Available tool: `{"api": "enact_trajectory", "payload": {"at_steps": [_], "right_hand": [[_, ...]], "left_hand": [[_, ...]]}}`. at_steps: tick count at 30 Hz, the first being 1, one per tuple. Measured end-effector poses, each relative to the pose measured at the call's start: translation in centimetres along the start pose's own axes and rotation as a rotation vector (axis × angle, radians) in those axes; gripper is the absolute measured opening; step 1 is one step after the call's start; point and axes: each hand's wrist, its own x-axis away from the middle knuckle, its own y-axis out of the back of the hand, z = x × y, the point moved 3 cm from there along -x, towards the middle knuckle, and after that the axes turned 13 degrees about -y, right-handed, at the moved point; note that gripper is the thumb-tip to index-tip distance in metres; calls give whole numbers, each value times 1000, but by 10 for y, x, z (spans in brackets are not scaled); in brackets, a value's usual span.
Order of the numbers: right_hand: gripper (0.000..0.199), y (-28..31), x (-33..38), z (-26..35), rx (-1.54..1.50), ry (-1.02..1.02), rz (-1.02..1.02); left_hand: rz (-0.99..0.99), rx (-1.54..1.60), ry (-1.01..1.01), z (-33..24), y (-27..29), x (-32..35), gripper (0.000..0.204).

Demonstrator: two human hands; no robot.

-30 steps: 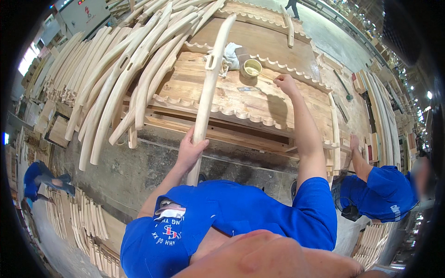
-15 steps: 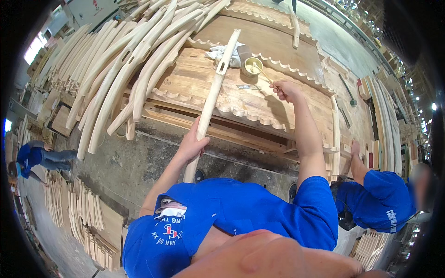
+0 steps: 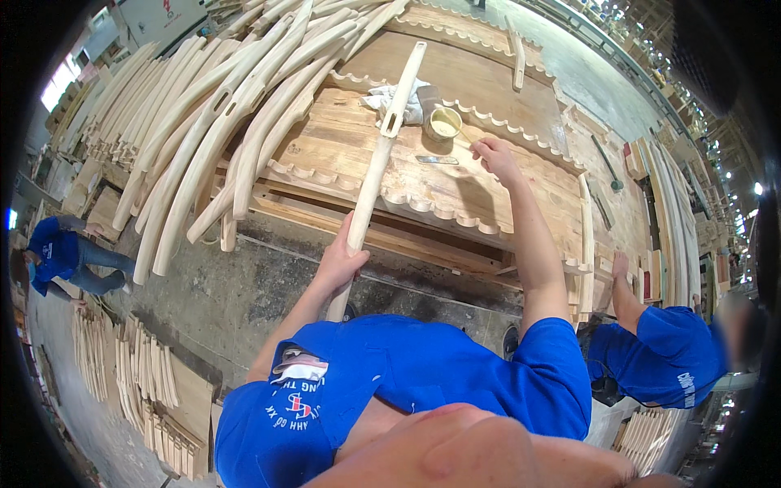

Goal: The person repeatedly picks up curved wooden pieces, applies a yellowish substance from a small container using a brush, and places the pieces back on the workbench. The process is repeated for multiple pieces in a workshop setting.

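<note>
My left hand [image 3: 338, 260] is wrapped round the lower part of a long pale wooden rail [image 3: 372, 180], which has a slot near its far end. The rail slants away from me over the edge of a wooden workbench [image 3: 325, 122]. Above the bench, my right hand [image 3: 494, 159] pinches a thin stick [image 3: 464, 140], whose other end is at a small pot [image 3: 444, 124] of pale yellowish paste. A flat scraper blade [image 3: 438, 160] lies just on the near side of the pot. Behind the rail are a crumpled white cloth [image 3: 378, 99] and a brown block [image 3: 429, 96].
Many curved wooden pieces [image 3: 220, 106] are heaped at the left. Scalloped wooden strips [image 3: 504, 130] run across the bench. A co-worker in blue [image 3: 659, 350] is close on my right; another person [image 3: 69, 252] stands far left. More wooden pieces [image 3: 146, 366] are stacked lower left.
My right hand has shifted slightly up and left, and the stick tilts differently at the pot. The rail has moved a little. The person at far left has shifted.
</note>
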Motion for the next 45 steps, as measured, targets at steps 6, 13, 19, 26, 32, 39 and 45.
{"api": "enact_trajectory", "payload": {"at_steps": [6, 13, 19, 26, 32, 39, 45], "right_hand": [[25, -30, 10, 48, 240, 150, 43], [16, -43, 17, 53, 493, 483, -350], [9, -53, 34, 52, 604, 648, -474], [7, -59, 24, 46, 567, 664, -568], [5, -55, 32, 36, 500, 678, -508], [6, -61, 49, 28, 635, 825, -600], [4, -66, 41, 42, 569, 712, -682]], "left_hand": [[35, 9, -30, 3, 0, -2, 81], [26, 15, -35, 13, -2, -3, 82], [15, 52, -27, 11, -1, -1, 82], [28, 60, -12, 5, 0, -1, 83], [15, 96, -46, 11, -2, -2, 83], [6, 87, -42, 9, -1, -1, 83], [21, 40, -41, 7, -2, -2, 84]]}}
